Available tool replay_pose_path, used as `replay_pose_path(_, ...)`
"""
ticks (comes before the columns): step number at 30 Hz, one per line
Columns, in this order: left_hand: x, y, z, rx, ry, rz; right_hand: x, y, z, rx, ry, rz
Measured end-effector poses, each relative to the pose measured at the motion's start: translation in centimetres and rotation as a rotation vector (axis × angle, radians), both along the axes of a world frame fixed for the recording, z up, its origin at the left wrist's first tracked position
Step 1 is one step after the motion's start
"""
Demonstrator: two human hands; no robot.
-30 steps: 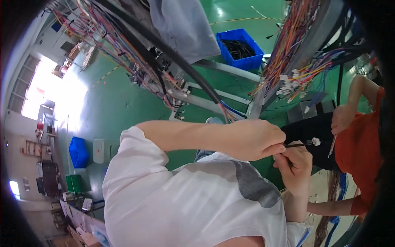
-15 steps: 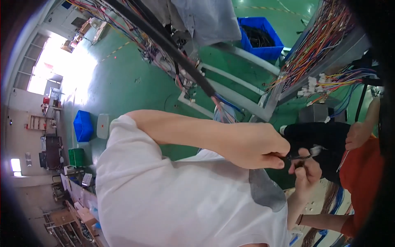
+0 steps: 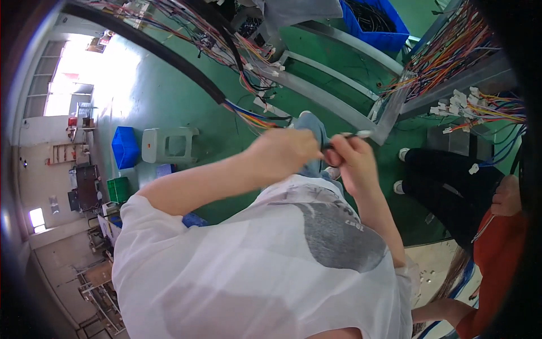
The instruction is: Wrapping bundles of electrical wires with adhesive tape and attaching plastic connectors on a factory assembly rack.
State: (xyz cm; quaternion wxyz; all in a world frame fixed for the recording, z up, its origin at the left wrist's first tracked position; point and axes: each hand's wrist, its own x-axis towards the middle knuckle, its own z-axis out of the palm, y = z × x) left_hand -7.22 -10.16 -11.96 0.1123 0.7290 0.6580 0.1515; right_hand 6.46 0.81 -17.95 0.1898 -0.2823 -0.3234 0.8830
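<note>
In front of my shirt, my left hand (image 3: 282,151) is closed in a fist, slightly blurred, with its fingertips beside my right hand (image 3: 354,161). The right hand is pinched closed on a thin black strip (image 3: 327,148) that runs between the two hands; its exact kind is too small to tell. A small white tip (image 3: 364,134) shows at my right fingertips. Just beyond my left hand, coloured wires (image 3: 248,114) come out of a black cable sleeve (image 3: 164,51); whether the left fingers touch them is hidden.
A grey metal frame (image 3: 327,99) stands ahead, with a thick wire bundle (image 3: 446,56) and white connectors (image 3: 460,104) at the right. A co-worker in an orange top (image 3: 499,248) is close on my right. A blue bin (image 3: 375,34) holds black cables. A pale stool (image 3: 169,145) stands left.
Both hands have moved left and up in the view, away from the co-worker, and are close together. The black sleeve and its wires appear farther left. My view has shifted.
</note>
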Motion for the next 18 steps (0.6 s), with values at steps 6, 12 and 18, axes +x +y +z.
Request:
replay_pose_path(6, -13.7, -0.2, -5.4, -0.578, 0.546, 0.493, -0.7, -0.7, -6.4, 0.012, -0.157, 0.257)
replay_pose_path(12, -20.6, 4.7, -3.8, 0.646, 0.038, 1.247, -2.6, -0.1, -7.3, 0.002, -0.270, 0.140)
replay_pose_path(18, -23.6, 6.2, -5.0, 0.698, -0.345, 0.957, -9.4, 2.0, -5.3, 0.262, -0.358, 0.178)
